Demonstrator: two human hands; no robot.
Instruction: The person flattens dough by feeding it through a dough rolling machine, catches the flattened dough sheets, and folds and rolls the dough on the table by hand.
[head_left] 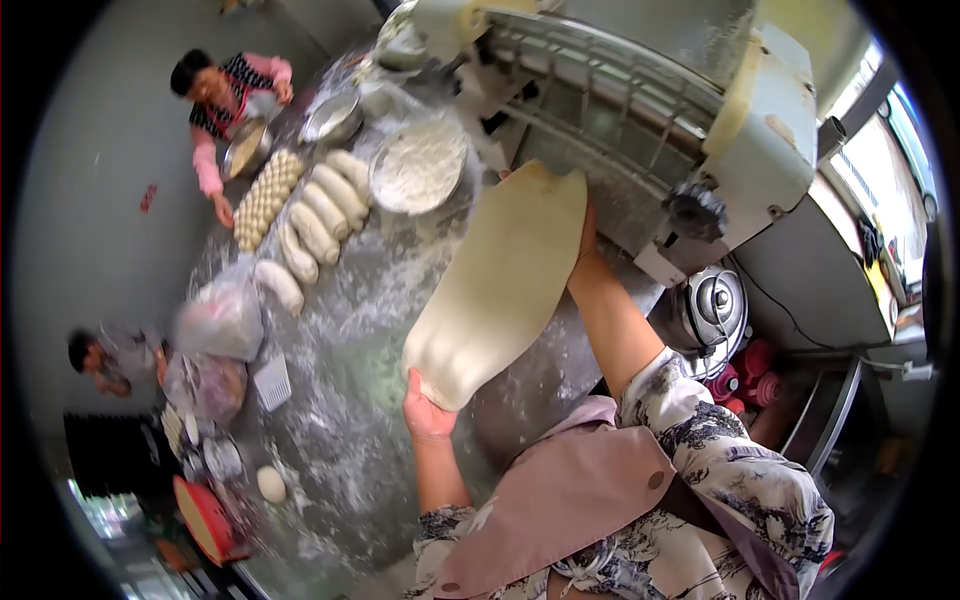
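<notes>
A long, flat sheet of dough [500,280] hangs between my hands over the floured metal table [350,390]. My left hand [428,410] grips its near lower end, thumb on top and the other fingers out of sight beneath. At the far end, by the roller machine [620,110], my right arm reaches along the sheet's right edge; the dough covers most of my right hand [588,215] and its fingers. The sheet's far end lies just in front of the machine's metal guard.
Dough rolls [320,210], small dough pieces [268,200] and a flour bowl [418,165] stand at the upper left. A co-worker [230,120] is beside them; another person [115,360] is farther left. A white scraper [272,382], dough ball [271,484] and red bowl [210,520] lie nearer.
</notes>
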